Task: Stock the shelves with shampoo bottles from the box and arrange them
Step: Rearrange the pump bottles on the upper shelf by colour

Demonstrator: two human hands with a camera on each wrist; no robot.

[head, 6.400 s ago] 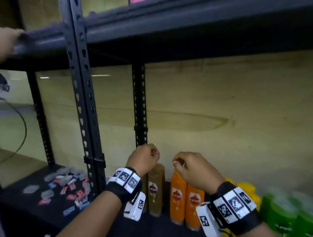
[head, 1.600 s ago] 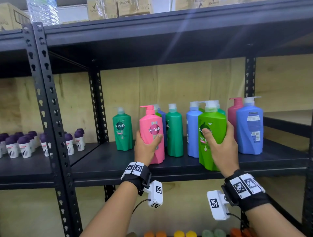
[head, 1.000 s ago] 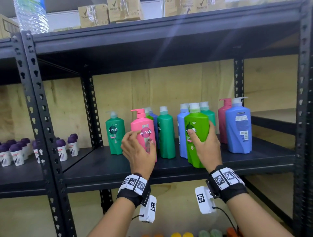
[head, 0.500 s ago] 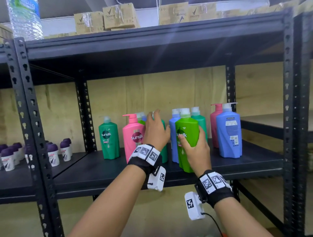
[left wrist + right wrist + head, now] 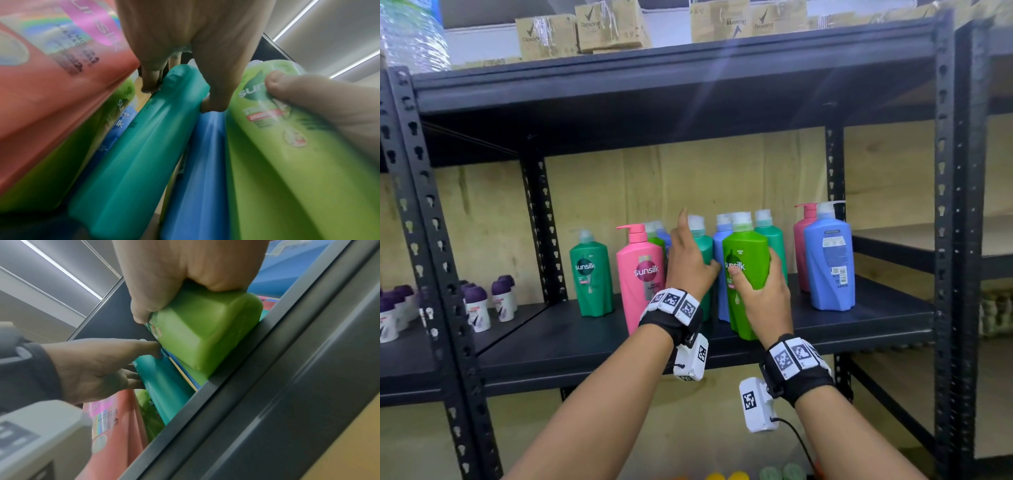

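Fingers of the left hand (image 5: 690, 263) wrap the teal bottle (image 5: 144, 146); just right of it, the right hand (image 5: 763, 291) clamps the green bottle (image 5: 744, 274) on the shelf (image 5: 585, 342).

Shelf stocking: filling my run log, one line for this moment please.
left hand grips teal bottle | right hand holds light green bottle | shelf

Eleven shampoo bottles (image 5: 643, 274), four cardboard boxes (image 5: 613, 25), two hands (image 5: 690, 263).
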